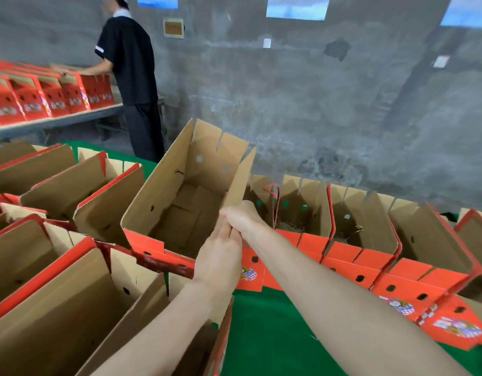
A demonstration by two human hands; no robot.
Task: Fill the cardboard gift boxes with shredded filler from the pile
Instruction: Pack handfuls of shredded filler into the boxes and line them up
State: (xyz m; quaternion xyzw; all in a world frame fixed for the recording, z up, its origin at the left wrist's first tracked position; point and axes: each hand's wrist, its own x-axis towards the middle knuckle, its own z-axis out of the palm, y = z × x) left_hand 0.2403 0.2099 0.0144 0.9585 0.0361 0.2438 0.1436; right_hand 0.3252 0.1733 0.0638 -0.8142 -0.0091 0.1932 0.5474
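One cardboard gift box point(180, 202) stands tilted among the open boxes, showing only bare bottom flaps inside; the left hand point(221, 253) and right hand point(242, 217) both clasp its near side flap; just right, two neighbouring boxes point(307, 202) hold shredded filler point(290, 227); a green table point(275, 321) lies beneath; one other person point(131, 63) stands behind.

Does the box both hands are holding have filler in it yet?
Empty: the held box is open-topped, and only bare cardboard bottom flaps show inside, no shredded filler.
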